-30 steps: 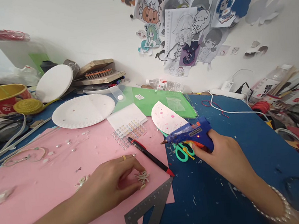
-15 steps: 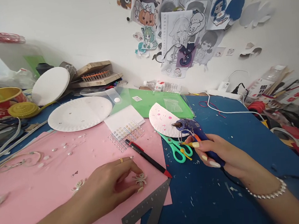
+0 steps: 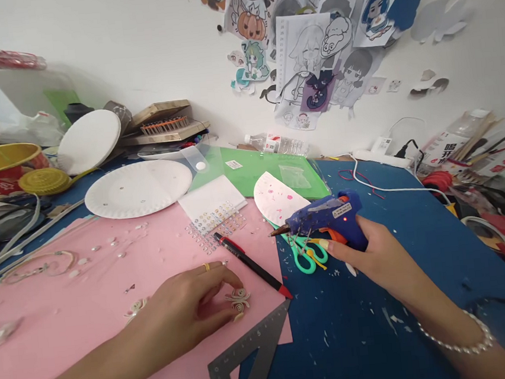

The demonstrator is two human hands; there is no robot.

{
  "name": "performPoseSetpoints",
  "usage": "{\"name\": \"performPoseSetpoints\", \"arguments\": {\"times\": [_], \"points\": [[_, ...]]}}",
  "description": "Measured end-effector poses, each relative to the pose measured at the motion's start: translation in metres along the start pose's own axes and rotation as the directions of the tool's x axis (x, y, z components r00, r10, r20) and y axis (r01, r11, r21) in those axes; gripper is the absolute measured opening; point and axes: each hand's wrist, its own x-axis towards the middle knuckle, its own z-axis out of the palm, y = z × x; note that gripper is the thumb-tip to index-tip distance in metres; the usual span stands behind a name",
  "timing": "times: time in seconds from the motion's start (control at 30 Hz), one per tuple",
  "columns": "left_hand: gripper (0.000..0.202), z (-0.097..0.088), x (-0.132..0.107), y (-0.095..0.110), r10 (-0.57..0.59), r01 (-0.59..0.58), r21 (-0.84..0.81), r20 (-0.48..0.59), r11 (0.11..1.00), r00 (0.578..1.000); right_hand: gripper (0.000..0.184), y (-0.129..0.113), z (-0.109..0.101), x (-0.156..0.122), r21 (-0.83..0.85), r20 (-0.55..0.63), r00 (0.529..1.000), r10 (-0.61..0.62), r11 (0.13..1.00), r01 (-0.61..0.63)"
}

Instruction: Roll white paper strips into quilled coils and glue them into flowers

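My left hand (image 3: 196, 302) rests on the pink paper (image 3: 151, 253), thumb and fingers pinching a small white ornament (image 3: 239, 300) of coiled strips. My right hand (image 3: 370, 252) is wrapped around a blue hot glue gun (image 3: 326, 213). Its brown nozzle (image 3: 278, 231) points left, and a small red light glows on its side. Beneath the gun are green-handled scissors (image 3: 304, 262), partly covered by it. Between my hands lies a black pen with red ends (image 3: 253, 265). Behind my left wrist sits a second coiled ornament (image 3: 135, 308), partly hidden.
A grey set square (image 3: 250, 347) lies near the front. Gem stickers (image 3: 204, 224), a spotted half paper plate (image 3: 275, 196), a white paper plate (image 3: 138, 188) and a green folder (image 3: 254, 165) lie behind. A white cable (image 3: 395, 190) crosses the blue tabletop (image 3: 364, 333) at right.
My right hand has turned the glue gun from a slant to nearly level, its nozzle shifting left and down. My left hand stays pinched on the ornament. The view has shifted slightly.
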Motion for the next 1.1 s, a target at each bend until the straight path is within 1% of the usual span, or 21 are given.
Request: {"name": "performPoseSetpoints", "arguments": {"times": [0.07,0.17,0.3,0.43,0.53,0.63,0.73,0.9,1.0,1.1], "points": [[0.014,-0.002,0.001,0.000,-0.016,0.017,0.000,0.037,1.000,0.999,0.020,-0.003,0.002,-0.002,-0.168,-0.088,0.993,-0.072,0.984,0.057],[0.018,-0.004,0.002,0.000,-0.031,0.032,-0.009,0.082,0.999,0.996,0.019,-0.006,0.006,-0.006,-0.277,-0.121,0.975,-0.185,0.950,0.145],[0.017,-0.003,0.001,0.002,-0.038,0.038,-0.010,0.027,0.999,0.999,0.016,-0.007,0.013,-0.011,-0.351,-0.095,0.937,-0.335,0.892,0.283],[0.014,-0.001,-0.001,0.003,-0.035,0.035,-0.009,-0.005,0.999,0.999,0.015,-0.009,0.019,-0.015,-0.448,-0.087,0.893,-0.441,0.818,0.360],[0.013,0.000,-0.001,0.002,-0.037,0.037,-0.009,-0.010,0.999,0.999,0.010,-0.009,0.022,-0.016,-0.489,-0.066,0.866,-0.495,0.773,0.404],[0.014,-0.001,0.000,-0.001,-0.027,0.027,-0.007,0.028,1.000,0.999,0.007,-0.006,0.025,-0.017,-0.511,-0.048,0.847,-0.529,0.742,0.434],[0.014,-0.002,0.000,-0.002,-0.019,0.019,0.007,0.043,1.000,0.999,0.010,-0.003,0.027,-0.017,-0.532,-0.039,0.818,-0.574,0.705,0.469],[0.014,-0.002,0.000,-0.001,-0.014,0.013,0.009,0.047,1.000,0.999,0.006,-0.003,0.030,-0.016,-0.594,-0.031,0.756,-0.654,0.620,0.512],[0.014,-0.003,0.000,-0.001,-0.019,0.019,0.001,0.048,1.000,0.999,0.011,-0.003,0.031,-0.016,-0.626,-0.019,0.730,-0.683,0.577,0.524],[0.014,-0.003,0.000,-0.001,-0.017,0.017,0.006,0.053,1.000,0.998,0.011,-0.003,0.031,-0.016,-0.641,-0.005,0.704,-0.710,0.543,0.543]]}}
